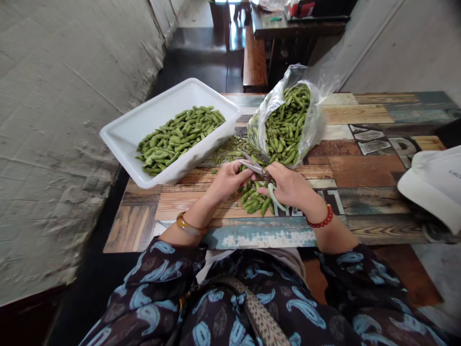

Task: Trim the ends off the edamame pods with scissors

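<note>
Edamame pod (pixel 244 167) in pinch of left hand (pixel 230 179), beside green-handled scissors (pixel 259 169) gripped by right hand (pixel 291 185), near loose pods (pixel 254 201).

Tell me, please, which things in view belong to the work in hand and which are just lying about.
In use:
scissors, in the right hand
loose green pods by the hands
white tub with pods inside
clear plastic bag of pods

Apparently just lying about:
white cap, at the tabletop's right

Open scissors (pixel 255 167) near green pods (pixel 253 201)
</note>
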Demonstrator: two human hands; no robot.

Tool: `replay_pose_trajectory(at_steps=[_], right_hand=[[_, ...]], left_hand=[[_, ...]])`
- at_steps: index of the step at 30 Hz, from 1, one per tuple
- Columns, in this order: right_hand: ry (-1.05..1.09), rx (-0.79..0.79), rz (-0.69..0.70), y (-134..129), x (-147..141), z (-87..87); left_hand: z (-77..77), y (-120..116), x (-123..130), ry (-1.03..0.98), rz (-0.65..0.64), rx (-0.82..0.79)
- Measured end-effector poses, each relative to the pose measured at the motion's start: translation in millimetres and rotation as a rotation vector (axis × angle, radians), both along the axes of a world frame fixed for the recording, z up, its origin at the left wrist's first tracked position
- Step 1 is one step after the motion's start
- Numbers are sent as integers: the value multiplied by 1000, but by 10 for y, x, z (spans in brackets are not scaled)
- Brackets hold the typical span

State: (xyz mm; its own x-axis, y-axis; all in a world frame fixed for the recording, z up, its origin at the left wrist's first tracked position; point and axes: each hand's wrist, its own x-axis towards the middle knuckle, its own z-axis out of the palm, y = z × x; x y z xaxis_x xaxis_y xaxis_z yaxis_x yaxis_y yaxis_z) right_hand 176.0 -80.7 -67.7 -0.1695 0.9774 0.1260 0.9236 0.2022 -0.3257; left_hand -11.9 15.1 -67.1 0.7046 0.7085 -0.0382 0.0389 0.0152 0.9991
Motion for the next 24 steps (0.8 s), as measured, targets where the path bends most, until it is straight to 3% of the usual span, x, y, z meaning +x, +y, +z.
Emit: replay_pose_trajectory(at_steps=[9,12,18,20,24], right_hand=[[68,34,36,0,16,-62],[183,70,47,37,26,-84],[477,300,-107,117,4,-25],[497,333,-87,121,-36,4],[432,358,-8,109,-138,-8]], left_hand=[[-20,7,3,-32,30,-46],[20,3,-5,-104,9,-165],[79,-43,-3,-167,-153,-434],[75,-54,-2,-124,-215,-400],[68,-64,-6,63,-328,-143]])
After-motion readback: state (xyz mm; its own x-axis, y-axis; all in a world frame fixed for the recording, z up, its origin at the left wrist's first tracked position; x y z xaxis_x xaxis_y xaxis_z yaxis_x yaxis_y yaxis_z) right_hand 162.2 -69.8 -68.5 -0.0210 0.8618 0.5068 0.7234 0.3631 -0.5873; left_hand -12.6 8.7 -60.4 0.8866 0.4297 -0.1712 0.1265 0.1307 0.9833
